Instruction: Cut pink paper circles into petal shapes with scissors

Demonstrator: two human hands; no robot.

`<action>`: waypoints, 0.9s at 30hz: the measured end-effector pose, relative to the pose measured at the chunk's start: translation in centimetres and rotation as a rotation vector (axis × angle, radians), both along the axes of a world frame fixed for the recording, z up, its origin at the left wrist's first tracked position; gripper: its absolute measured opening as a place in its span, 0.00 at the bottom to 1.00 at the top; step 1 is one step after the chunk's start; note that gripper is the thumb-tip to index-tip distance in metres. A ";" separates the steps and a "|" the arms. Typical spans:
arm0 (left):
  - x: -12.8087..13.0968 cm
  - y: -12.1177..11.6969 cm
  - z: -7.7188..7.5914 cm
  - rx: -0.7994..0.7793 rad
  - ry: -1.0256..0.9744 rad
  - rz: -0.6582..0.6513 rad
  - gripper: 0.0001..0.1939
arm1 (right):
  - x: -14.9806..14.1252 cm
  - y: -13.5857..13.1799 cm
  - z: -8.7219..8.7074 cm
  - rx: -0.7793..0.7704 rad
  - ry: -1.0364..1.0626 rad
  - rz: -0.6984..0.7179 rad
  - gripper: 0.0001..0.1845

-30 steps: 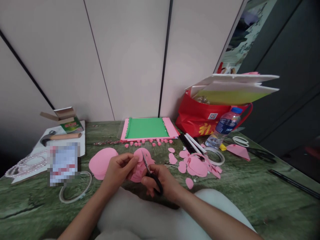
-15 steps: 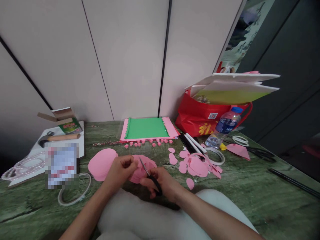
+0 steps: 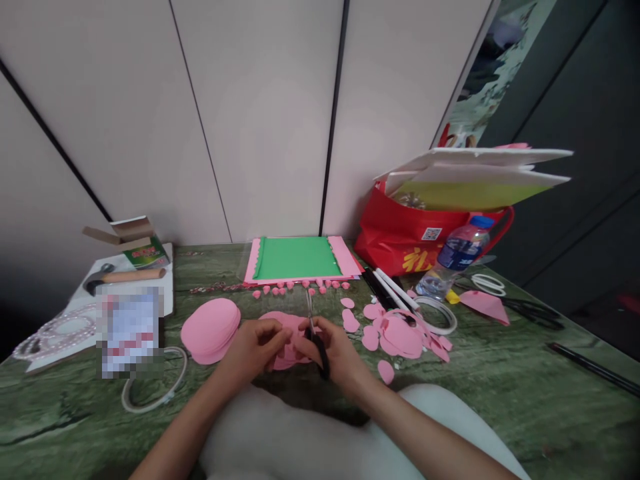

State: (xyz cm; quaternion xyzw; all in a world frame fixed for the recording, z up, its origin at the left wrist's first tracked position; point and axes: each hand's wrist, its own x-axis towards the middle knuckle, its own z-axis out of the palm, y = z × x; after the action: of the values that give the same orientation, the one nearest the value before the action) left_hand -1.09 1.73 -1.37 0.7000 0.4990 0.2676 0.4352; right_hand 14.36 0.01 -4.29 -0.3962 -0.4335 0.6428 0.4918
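Note:
A pair of black-handled scissors (image 3: 317, 348) is in my right hand (image 3: 337, 350), its blades pointing up and away from me. My left hand (image 3: 263, 343) is closed in a pinch close to the right fingertips, apparently on a small piece of pink paper that blends with the pink paper circles (image 3: 283, 363) behind and below. My fingers partly hide those circles. To the left lies a neat stack of pink paper circles (image 3: 210, 330). Small rolled pink paper buds (image 3: 311, 291) form a row beyond my hands.
Pink paper scraps (image 3: 400, 333), a tape roll (image 3: 440, 317) and white sticks (image 3: 395, 289) lie right. Behind them stand a water bottle (image 3: 455, 257) and red bag (image 3: 383, 230). A green sheet (image 3: 297, 258) lies at the back; a hammer (image 3: 130, 277) and hoop-like roll (image 3: 155, 403) are left.
The scissors have turned from pointing up-left to nearly straight away from me. My hands have come closer together, the left moving right. The whole view has shifted slightly.

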 end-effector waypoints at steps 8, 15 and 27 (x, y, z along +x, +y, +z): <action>0.3 -0.2 -0.8 0.071 0.132 -0.162 0.18 | 0.5 0.8 -0.9 0.113 -0.146 -0.133 0.17; -4.1 2.3 -0.7 0.502 0.595 0.400 0.09 | 4.9 3.5 -0.2 0.386 -0.768 -0.525 0.12; -5.9 3.3 -0.4 0.149 1.029 0.377 0.19 | 8.2 4.9 0.2 0.319 -1.026 -0.782 0.19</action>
State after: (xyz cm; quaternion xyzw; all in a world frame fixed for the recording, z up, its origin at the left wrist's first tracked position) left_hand -6.98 5.03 -1.75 0.6679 0.7437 -0.0012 0.0289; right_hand 22.56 4.95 -4.14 -0.7024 -0.5269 0.0745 0.4727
